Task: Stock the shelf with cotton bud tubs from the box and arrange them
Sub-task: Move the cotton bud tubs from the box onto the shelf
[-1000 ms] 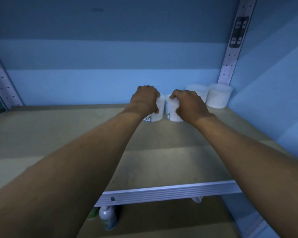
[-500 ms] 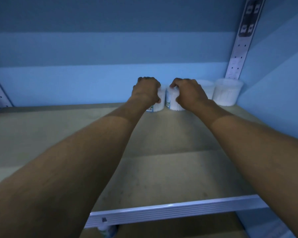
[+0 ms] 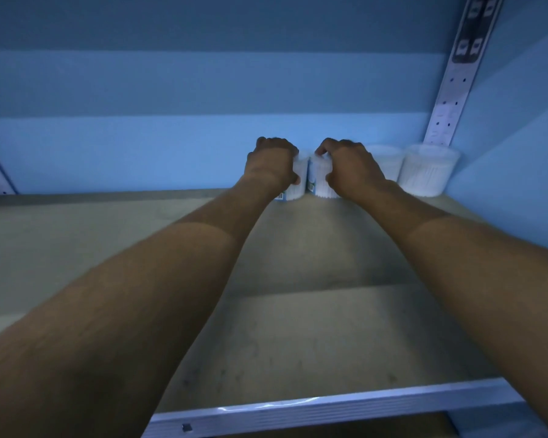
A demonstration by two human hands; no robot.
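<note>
Shelf [image 3: 298, 327] back row: I see left hand [image 3: 271, 165] and right hand [image 3: 350, 170] each gripping a tub [image 3: 299, 181], placing step, release next.

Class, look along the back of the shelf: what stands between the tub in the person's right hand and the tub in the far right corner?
In the head view, one more cotton bud tub stands there, partly hidden by the right hand.

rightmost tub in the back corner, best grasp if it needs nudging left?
Grip the corner tub around its upper side wall, coming from the front and above. It stands upright with the right side wall close beside it and another tub against its left, so only the front face and top are free.
</note>
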